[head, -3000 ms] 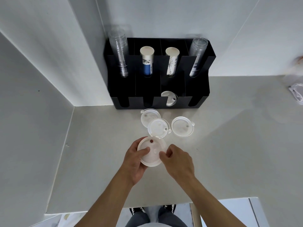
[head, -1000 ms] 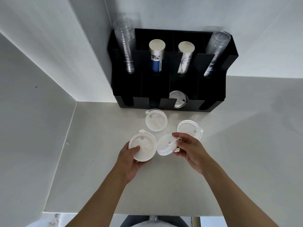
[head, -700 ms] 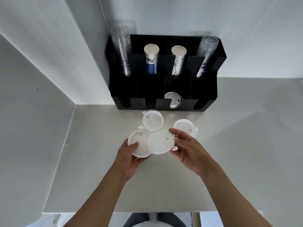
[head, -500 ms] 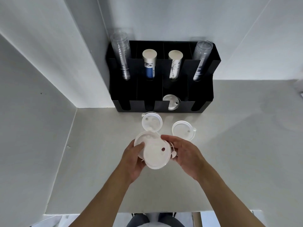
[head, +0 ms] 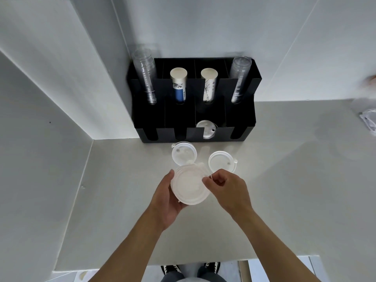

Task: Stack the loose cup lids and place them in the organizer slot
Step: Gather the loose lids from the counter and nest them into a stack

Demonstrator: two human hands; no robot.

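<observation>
A small stack of white cup lids (head: 190,185) sits in my left hand (head: 165,197), which cradles it from the left and below. My right hand (head: 225,188) pinches the stack's right edge with fingertips. Two loose white lids lie on the counter beyond: one (head: 184,153) just ahead of the stack, another (head: 221,161) to its right. A black organizer (head: 240,119) stands against the wall, with a white lid (head: 206,129) standing in its third front slot.
The organizer's back slots hold two stacks of clear cups (head: 145,78) (head: 240,78) and two stacks of paper cups (head: 179,86) (head: 208,84). A white wall panel (head: 61,78) juts out at left. A crumpled clear item (head: 369,123) lies at the right edge. The counter's near edge (head: 203,261) is close.
My right hand picked up a loose lid and brought it over the lid in my left hand; the two now sit stacked between both hands.
</observation>
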